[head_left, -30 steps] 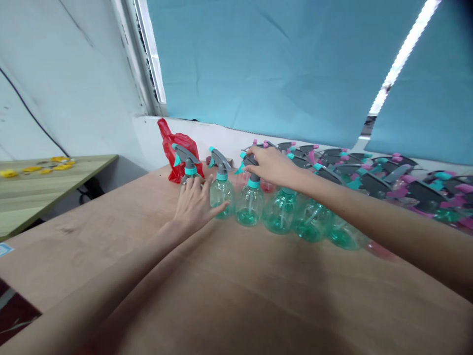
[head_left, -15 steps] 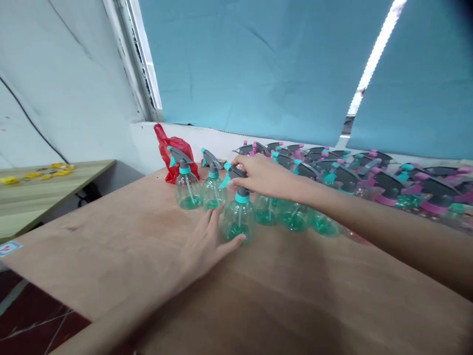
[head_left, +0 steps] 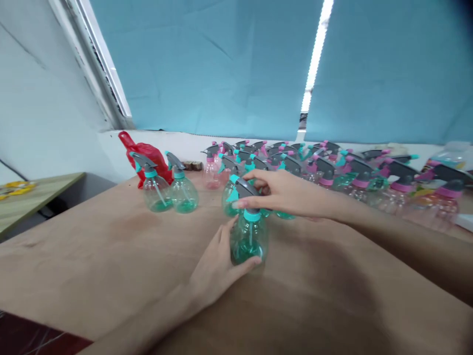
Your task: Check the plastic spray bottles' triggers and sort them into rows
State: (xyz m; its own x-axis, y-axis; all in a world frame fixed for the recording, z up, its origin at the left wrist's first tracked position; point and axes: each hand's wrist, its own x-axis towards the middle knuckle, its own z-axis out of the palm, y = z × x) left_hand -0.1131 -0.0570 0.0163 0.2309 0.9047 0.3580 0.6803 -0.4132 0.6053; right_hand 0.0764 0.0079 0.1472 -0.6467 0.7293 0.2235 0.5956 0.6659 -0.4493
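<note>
a round, translucent green plastic spray bottle (head_left: 248,241) is nearly upright in the left hand's (head_left: 218,264) cupping grip, the right hand (head_left: 286,192) holding its grey trigger head (head_left: 247,187), open wood leftward, well inside the brown wooden bench's (head_left: 92,261) near-left edge.

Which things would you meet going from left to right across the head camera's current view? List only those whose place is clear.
Yellow pieces → leftmost spray bottle → its green neighbour → left hand → held spray bottle → right hand → rightmost pink-collared bottle.
</note>
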